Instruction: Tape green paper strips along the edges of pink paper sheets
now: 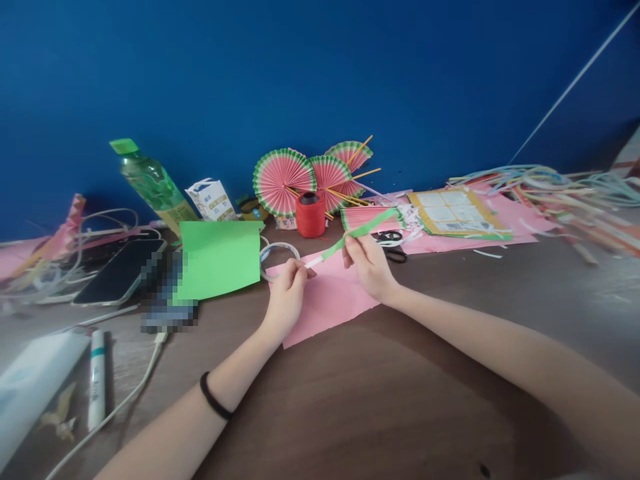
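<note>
- Left hand pinches the strip by its white end, right hand by its green part, over the pink sheet.
- Spool hides part of the fans, near the tabletop's back edge.
- Scissors lie just beyond.

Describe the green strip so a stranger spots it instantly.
On the brown desk before the blue wall lies a pink sheet. Above it, the strip runs from the left hand, at its white end, through the right hand. It's narrow, unlike the broad green sheet to its left.
</note>
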`<state>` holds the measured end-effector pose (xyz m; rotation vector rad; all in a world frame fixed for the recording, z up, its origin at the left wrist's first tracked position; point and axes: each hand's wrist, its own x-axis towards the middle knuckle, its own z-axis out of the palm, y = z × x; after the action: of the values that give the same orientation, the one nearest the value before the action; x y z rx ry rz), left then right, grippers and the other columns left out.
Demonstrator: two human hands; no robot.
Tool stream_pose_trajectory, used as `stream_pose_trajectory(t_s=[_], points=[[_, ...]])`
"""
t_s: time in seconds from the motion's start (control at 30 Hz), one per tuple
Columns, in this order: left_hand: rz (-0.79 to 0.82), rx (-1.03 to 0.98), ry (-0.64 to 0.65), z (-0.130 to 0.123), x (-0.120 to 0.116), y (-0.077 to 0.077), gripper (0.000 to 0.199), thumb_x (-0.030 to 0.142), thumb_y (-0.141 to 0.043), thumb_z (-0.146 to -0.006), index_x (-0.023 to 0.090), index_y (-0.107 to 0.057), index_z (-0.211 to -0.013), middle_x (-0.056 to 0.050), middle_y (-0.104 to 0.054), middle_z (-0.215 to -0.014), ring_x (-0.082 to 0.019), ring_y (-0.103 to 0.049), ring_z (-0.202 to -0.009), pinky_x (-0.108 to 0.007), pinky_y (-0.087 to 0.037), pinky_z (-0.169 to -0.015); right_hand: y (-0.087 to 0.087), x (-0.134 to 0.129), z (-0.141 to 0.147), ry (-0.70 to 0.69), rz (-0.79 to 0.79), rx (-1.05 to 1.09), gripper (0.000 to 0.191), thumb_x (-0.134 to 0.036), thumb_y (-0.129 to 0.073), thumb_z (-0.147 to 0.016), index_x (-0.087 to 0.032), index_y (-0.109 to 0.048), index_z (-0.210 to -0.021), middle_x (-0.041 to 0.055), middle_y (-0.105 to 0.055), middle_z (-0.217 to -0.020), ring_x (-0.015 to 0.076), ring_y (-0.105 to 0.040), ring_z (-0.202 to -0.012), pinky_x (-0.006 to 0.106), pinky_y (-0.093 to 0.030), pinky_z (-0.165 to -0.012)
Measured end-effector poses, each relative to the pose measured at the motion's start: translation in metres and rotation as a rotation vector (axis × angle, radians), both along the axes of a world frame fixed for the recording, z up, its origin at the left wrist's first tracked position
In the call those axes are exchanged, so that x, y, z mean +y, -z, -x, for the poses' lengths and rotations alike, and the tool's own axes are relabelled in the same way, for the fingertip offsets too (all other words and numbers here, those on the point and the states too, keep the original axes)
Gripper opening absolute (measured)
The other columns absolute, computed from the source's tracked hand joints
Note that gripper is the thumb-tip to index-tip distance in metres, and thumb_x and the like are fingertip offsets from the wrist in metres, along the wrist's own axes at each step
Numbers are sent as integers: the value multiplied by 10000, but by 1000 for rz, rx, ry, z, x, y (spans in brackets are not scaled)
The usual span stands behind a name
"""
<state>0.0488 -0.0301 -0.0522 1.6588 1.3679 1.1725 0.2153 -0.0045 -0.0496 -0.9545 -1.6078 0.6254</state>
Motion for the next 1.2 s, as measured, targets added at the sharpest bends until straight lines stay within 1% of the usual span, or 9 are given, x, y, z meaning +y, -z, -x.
stream_pose_trajectory(t_s=[0.2,0.37,0.43,0.53,0.63,0.8,0.9,1.0,1.2], points=[[18,-20,-6,1,1,3,169,246,-374,-828,204,-477,-701,2,-587,-761,-149,-545,-797,-274,-412,-783,-13,8,-5,59,20,213,329,-437,-374,-901,-212,-411,-663,-54,-434,-491,90,-453,-462,244,-386,-516],[20,-24,0,2,1,5,170,264,-380,-836,204,-481,-713,1,-585,-765,-149,-541,-760,-278,-421,-763,-24,19,-15,92,72,334,304,-475,-408,-868,-222,-397,-701,-50,-479,-559,87,-484,-480,233,-406,-507],[6,-8,4,2,0,4,170,263,-381,-837,205,-481,-713,4,-579,-762,-146,-536,-762,-272,-416,-762,-28,21,-19,16,90,322,270,-440,-444,-851,-214,-439,-703,-31,-520,-606,104,-530,-559,252,-440,-582],[-15,15,16,1,-2,1,166,255,-382,-841,207,-479,-714,8,-573,-754,-144,-530,-783,-261,-402,-764,-33,17,-21,-260,122,195,195,-358,-493,-824,-193,-549,-735,11,-601,-715,152,-587,-778,309,-451,-775],[-28,4,36,0,-2,-2,168,273,-386,-851,207,-479,-727,8,-567,-751,-141,-526,-774,-258,-398,-751,-38,9,-20,-501,178,-7,212,-317,-476,-841,-176,-612,-761,34,-643,-776,180,-570,-950,349,-387,-914],[-48,8,68,-1,-1,-2,169,283,-389,-856,204,-482,-740,-1,-578,-775,-143,-538,-785,-265,-408,-768,-41,4,-19,-580,200,-209,241,-317,-447,-869,-163,-625,-815,36,-645,-840,168,-574,-899,342,-382,-893],[-51,22,63,-1,-1,-1,183,298,-379,-861,202,-488,-749,-6,-577,-777,-149,-544,-799,-275,-415,-785,-45,6,-23,-494,207,-325,245,-330,-447,-857,-154,-605,-791,30,-621,-799,161,-562,-802,309,-399,-793],[-58,73,79,1,0,-2,185,281,-355,-861,201,-500,-779,-13,-584,-805,-153,-551,-821,-290,-423,-808,-56,12,-32,-273,158,-451,234,-320,-439,-840,-160,-549,-709,15,-581,-725,147,-522,-713,270,-373,-674],[-188,588,295,9,8,-5,185,187,-369,-824,190,-552,-851,-61,-617,-915,-198,-554,-906,-365,-423,-866,-76,29,-65,194,180,-735,213,-218,-419,-800,-188,-434,-589,-15,-506,-569,121,-444,-564,246,-290,-559]])
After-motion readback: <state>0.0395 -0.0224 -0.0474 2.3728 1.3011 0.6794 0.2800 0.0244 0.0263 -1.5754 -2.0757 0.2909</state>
